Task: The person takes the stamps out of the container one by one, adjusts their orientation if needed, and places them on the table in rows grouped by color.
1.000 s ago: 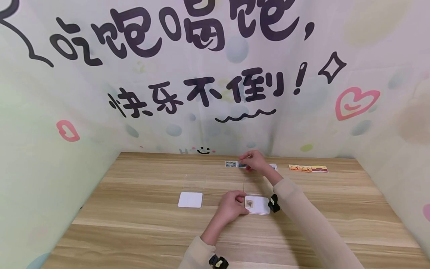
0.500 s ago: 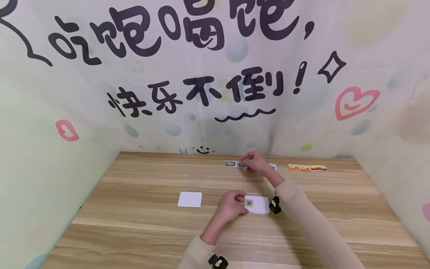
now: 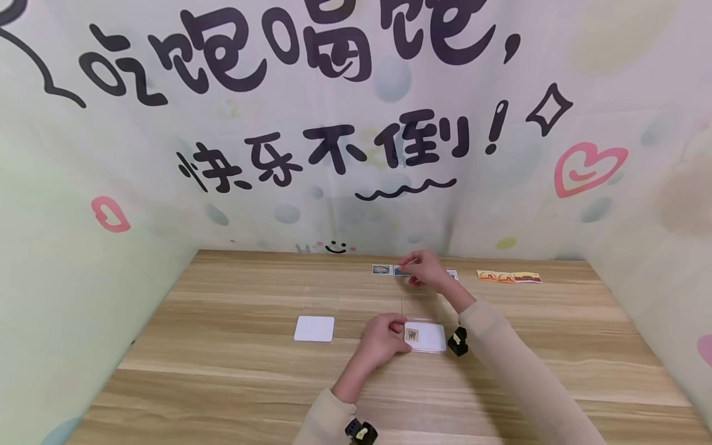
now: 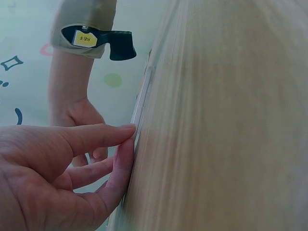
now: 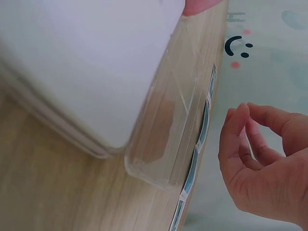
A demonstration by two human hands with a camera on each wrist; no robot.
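In the head view my left hand [image 3: 381,337] pinches the left edge of a clear plastic case [image 3: 423,306] whose lid lies folded back. A white card [image 3: 432,338] lies in its base, with a small tan stamp [image 3: 411,335] at the card's left. Thumb and forefinger meet at the case's thin edge [image 4: 143,98] in the left wrist view. My right hand [image 3: 425,272] hovers over a row of bluish stamps [image 3: 382,269], partly hiding them. In the right wrist view its thumb and forefinger tips touch, other fingers curled; I see nothing between them.
A second white card [image 3: 314,329] lies to the left, with a faint clear lid [image 3: 321,298] behind it. Orange and yellow stamps [image 3: 508,277] lie at the back right. A printed cloth backdrop [image 3: 250,222] rises behind the wooden table [image 3: 222,383].
My right forearm has shifted slightly to the right, while its fingertips stay over the bluish stamps. The left hand keeps its hold on the case.
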